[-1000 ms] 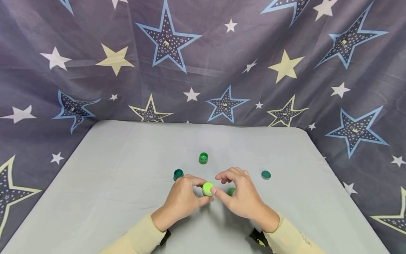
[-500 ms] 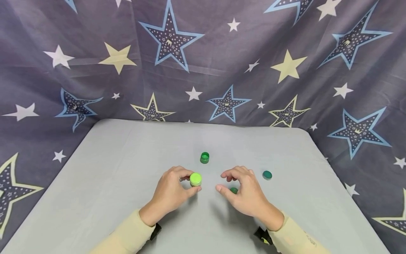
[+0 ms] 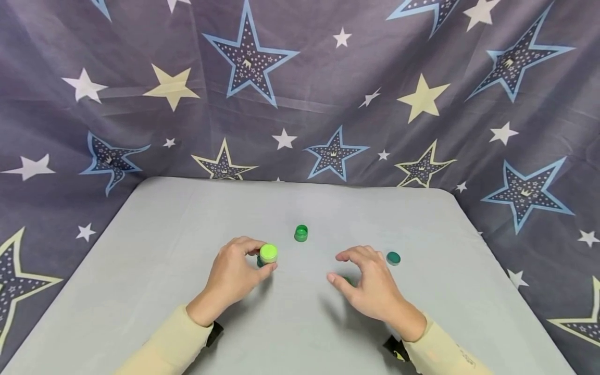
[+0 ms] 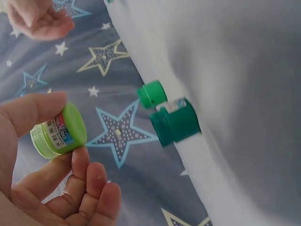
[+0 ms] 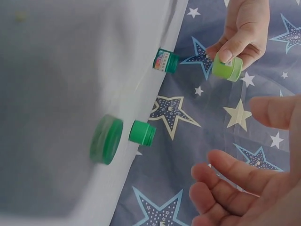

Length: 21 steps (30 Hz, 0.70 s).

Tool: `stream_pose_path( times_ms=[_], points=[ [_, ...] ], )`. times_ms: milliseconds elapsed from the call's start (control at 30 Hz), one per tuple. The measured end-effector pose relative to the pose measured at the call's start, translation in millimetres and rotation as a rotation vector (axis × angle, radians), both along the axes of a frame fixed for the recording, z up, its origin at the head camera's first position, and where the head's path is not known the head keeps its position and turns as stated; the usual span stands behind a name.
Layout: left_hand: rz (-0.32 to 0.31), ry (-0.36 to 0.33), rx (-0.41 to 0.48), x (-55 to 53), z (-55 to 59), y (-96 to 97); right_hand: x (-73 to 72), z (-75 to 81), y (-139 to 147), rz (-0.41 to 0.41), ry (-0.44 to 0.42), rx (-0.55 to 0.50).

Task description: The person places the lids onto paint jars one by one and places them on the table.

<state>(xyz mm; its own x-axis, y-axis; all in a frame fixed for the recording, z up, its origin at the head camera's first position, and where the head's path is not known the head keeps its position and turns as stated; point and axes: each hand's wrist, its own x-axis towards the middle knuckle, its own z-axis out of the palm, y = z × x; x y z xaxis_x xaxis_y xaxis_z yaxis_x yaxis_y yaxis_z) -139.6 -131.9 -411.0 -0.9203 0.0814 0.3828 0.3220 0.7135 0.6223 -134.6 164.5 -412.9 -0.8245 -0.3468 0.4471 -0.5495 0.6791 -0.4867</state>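
Observation:
My left hand (image 3: 229, 273) pinches a small lime-green paint jar (image 3: 269, 253) between thumb and fingers, raised over the table. Its printed label shows in the left wrist view. Just behind it stands an uncapped dark green jar (image 4: 176, 123), mostly covered by the lime one in the head view. My right hand (image 3: 375, 289) hovers with fingers spread and nothing in them. Below and beside that hand lies a green lid (image 5: 106, 140), largely hidden by it in the head view. An uncapped mid-green jar (image 3: 301, 233) stands farther back, near the middle.
A dark green lid (image 3: 394, 258) lies on the table to the right of my right hand. The table's cloth (image 3: 211, 213) is pale grey, and a star-patterned curtain (image 3: 300, 104) hangs along its back and sides.
My left hand has carried the lime-green jar left and away from the right hand, to over the dark green jar. My right thumb has come off the lime jar; that hand shifted slightly right.

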Motion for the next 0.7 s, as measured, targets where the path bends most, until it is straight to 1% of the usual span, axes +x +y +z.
stream_pose_path(
  times_ms=[233, 467, 700],
  points=[
    [0.039, -0.025, 0.002, -8.2, 4.4, -13.7, -1.1, -4.1, 10.0, -0.017, 0.044, 0.034],
    [0.068, -0.037, -0.008, -17.7, 1.3, -25.0, 0.5, -7.8, 19.5, -0.023, 0.083, 0.058],
    [0.099, -0.094, -0.049, -28.3, -2.1, -36.0, 2.9, -10.8, 27.8, -0.037, 0.095, 0.072]
  ],
)
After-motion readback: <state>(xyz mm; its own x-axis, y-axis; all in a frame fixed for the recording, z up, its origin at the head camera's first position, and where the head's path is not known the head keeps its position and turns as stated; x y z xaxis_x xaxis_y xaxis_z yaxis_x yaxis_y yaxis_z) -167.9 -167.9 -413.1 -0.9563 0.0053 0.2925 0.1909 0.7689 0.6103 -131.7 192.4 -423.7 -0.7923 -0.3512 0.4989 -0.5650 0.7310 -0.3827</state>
